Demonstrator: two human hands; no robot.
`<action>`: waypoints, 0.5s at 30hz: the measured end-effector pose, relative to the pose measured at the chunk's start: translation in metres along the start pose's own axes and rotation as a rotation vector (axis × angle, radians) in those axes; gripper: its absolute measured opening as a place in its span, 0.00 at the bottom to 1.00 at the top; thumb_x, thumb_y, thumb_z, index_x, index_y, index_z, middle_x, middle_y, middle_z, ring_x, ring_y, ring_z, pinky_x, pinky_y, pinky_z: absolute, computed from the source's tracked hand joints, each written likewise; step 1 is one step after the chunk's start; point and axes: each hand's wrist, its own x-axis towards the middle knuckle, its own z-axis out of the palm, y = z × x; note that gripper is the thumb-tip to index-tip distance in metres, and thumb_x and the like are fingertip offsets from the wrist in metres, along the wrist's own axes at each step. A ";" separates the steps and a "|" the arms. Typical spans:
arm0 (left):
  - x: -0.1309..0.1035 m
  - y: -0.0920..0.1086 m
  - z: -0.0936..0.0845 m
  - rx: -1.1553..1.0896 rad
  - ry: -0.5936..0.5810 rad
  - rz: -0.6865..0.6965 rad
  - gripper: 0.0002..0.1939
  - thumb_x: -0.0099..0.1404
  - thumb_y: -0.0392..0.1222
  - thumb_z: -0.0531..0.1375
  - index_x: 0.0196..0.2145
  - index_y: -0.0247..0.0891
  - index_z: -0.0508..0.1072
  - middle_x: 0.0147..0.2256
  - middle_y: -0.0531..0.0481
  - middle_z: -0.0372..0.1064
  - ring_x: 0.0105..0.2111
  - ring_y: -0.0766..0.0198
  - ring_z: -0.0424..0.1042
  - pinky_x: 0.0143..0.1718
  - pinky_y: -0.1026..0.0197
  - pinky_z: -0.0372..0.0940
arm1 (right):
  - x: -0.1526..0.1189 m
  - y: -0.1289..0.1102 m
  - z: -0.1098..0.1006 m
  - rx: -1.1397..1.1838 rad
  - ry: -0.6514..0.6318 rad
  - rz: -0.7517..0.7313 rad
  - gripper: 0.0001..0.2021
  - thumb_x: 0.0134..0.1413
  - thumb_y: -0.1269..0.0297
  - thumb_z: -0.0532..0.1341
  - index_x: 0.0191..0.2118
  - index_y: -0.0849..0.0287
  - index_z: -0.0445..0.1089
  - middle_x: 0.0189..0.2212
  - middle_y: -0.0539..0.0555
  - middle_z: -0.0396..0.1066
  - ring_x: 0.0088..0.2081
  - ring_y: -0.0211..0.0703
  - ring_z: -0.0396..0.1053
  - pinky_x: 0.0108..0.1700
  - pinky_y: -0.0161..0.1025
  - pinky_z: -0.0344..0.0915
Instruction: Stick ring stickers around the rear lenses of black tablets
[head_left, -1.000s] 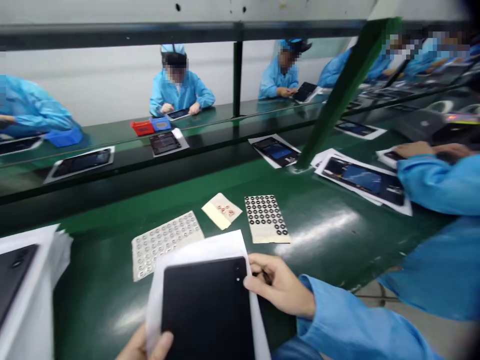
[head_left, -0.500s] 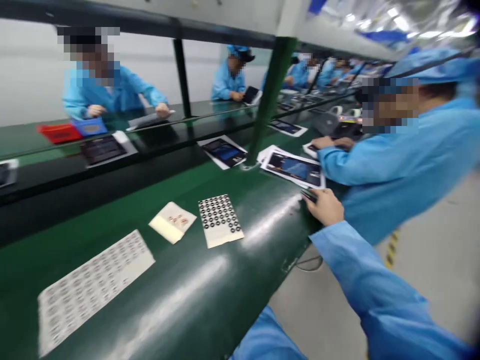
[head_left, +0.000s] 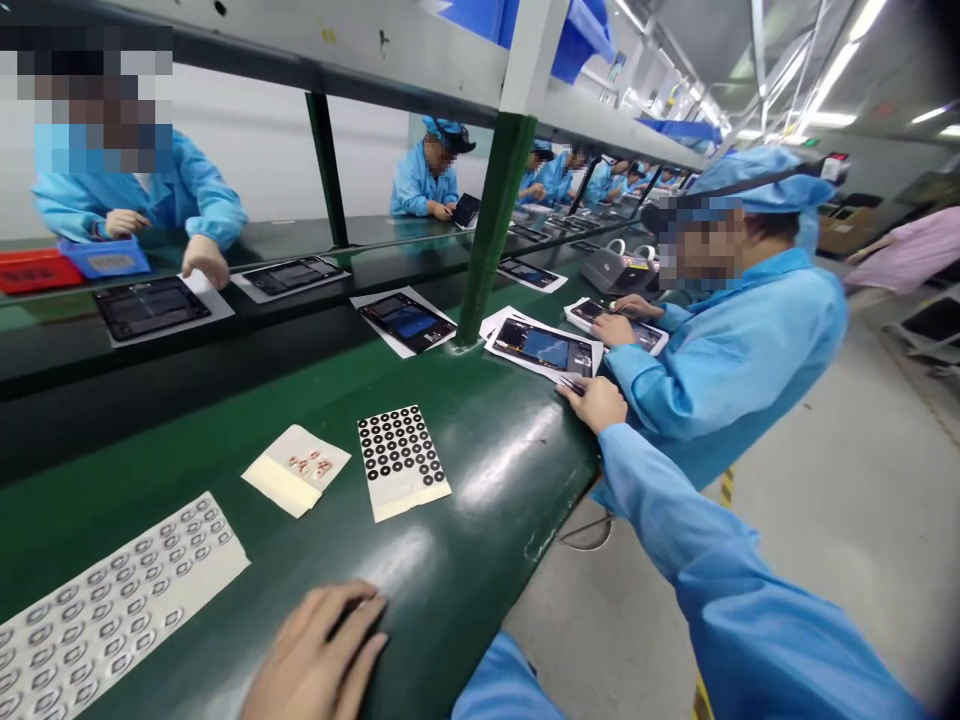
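Note:
My right hand [head_left: 602, 404] is closed around dark tweezers [head_left: 573, 385], stretched out at the table's right edge. Their tip is beside a black tablet-like panel [head_left: 546, 344] on white sheets; whether it touches them I cannot tell. My left hand [head_left: 319, 655] is low over the green table, fingers extended and holding nothing. Ahead of it lies a sheet of black ring stickers [head_left: 401, 445]. Left of that is a cream paper [head_left: 279, 485] bearing several small copper-coloured pieces [head_left: 311, 463]. A pale sheet of clear and grey stickers [head_left: 142, 590] lies at the left.
A co-worker in blue [head_left: 720, 330] sits close on the right, hands on another panel [head_left: 649, 335]. A green post [head_left: 495, 230] rises behind the sheets. Across the dark line [head_left: 285, 320], more panels lie on papers, near red [head_left: 37, 270] and blue bins [head_left: 105, 258].
My left hand has come into view at the bottom. The view has shifted, and my right hand still holds the tweezers by the panel. The co-worker across now reaches to a nearer panel.

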 end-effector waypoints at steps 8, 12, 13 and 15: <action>0.071 0.057 0.062 -0.086 -0.042 0.009 0.16 0.74 0.37 0.51 0.45 0.42 0.79 0.40 0.42 0.75 0.39 0.52 0.74 0.41 0.50 0.70 | 0.007 -0.009 -0.024 -0.110 -0.076 -0.182 0.14 0.65 0.72 0.56 0.51 0.66 0.74 0.51 0.67 0.73 0.47 0.50 0.74 0.46 0.38 0.64; 0.100 0.074 0.082 -0.547 -0.083 -0.280 0.12 0.72 0.45 0.56 0.41 0.42 0.79 0.39 0.43 0.77 0.41 0.51 0.75 0.47 0.49 0.69 | -0.035 -0.014 -0.045 -0.151 -0.038 -0.246 0.10 0.64 0.71 0.55 0.45 0.64 0.73 0.46 0.66 0.76 0.45 0.51 0.74 0.42 0.38 0.64; 0.111 0.079 0.088 -0.738 -0.107 -0.376 0.13 0.70 0.48 0.58 0.44 0.41 0.79 0.40 0.42 0.78 0.42 0.51 0.76 0.48 0.50 0.70 | -0.054 -0.015 -0.048 -0.161 -0.026 -0.256 0.10 0.64 0.70 0.55 0.43 0.63 0.73 0.43 0.65 0.76 0.43 0.51 0.75 0.40 0.39 0.64; 0.136 0.090 0.104 -1.068 -0.161 -0.514 0.21 0.70 0.55 0.58 0.50 0.36 0.75 0.41 0.38 0.78 0.42 0.52 0.78 0.47 0.52 0.72 | -0.100 -0.016 -0.054 -0.170 -0.016 -0.293 0.09 0.64 0.67 0.55 0.38 0.60 0.73 0.38 0.62 0.77 0.38 0.51 0.76 0.35 0.39 0.64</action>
